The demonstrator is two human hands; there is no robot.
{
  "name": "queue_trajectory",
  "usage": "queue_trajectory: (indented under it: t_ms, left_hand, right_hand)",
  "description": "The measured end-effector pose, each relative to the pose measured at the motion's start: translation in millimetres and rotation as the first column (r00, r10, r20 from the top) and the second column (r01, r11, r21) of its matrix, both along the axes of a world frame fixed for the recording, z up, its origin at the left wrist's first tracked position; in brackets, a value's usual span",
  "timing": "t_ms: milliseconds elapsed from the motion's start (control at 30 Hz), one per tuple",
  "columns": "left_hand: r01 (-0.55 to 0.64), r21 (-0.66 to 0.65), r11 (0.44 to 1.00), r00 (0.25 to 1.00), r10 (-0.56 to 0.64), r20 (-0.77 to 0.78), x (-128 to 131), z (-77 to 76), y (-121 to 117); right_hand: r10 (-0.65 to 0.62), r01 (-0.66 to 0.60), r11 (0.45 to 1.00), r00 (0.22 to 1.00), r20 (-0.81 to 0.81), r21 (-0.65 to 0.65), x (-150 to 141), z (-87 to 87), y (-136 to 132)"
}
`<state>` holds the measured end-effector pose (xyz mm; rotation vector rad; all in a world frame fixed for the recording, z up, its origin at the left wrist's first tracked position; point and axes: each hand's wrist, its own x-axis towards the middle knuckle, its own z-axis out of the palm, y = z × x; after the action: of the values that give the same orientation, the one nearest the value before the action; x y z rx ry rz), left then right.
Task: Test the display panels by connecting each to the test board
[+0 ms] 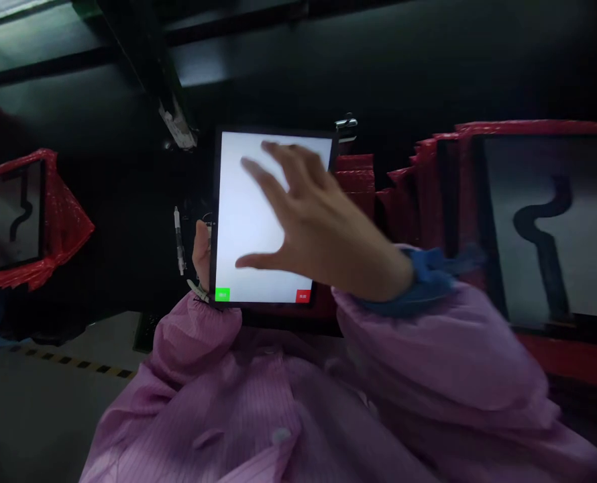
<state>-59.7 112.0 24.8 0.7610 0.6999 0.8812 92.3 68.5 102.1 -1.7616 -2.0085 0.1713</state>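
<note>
left hand grips the left edge of a tablet, held up before the chest; right hand open, fingers spread, blurred over the white screen; red-edged panel with black curved line to the right.

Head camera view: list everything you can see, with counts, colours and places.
tablet: 1, black frame, white screen, centre
green on-screen button: 1, green, tablet's bottom left corner
red on-screen button: 1, red, tablet's bottom right corner
framed panels with wavy black lines: 2, red edges, grey-white faces, far left and far right
pen-shaped object: 1, white and dark, left of tablet
hazard tape: 1, yellow and black, floor, lower left
blue cuff: 1, blue, right wrist
pink striped sleeves: 2, pink, bottom
left hand: 1, gripping tablet's left edge
right hand: 1, open, blurred, over screen
</note>
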Motion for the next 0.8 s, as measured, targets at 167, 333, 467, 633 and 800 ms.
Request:
queue_trajectory:
  t_ms: [167,333,467,633,800]
  left_hand:
    - [0.094,-0.018,0.995,0.993,-0.093,0.067,-4,-2.3,5]
    - [0.084,-0.015,0.996,0.995,-0.083,0.063,-7,-6.9,8]
    - [0.119,-0.013,0.993,0.99,-0.117,0.076,-6,-7.5,7]
    - [0.142,-0.095,0.985,0.99,-0.139,0.033,-9,4.2,12]
    - [0.057,-0.222,0.973,0.971,-0.105,-0.213,-10,43.7,11]
  right_hand:
    - [0.004,-0.007,0.991,1.0,0.026,0.137,-13,-41.9,-9]
    - [0.018,0.003,0.964,0.997,-0.079,0.266,-3,-48.1,-10]
    - [-0.152,0.256,0.874,0.951,-0.268,0.412,16,-64.3,-8]
    - [-0.246,0.347,0.867,0.922,-0.299,0.357,38,-85.2,-1]
    - [-0.215,0.404,0.857,0.846,-0.489,0.321,49,-83.7,3]
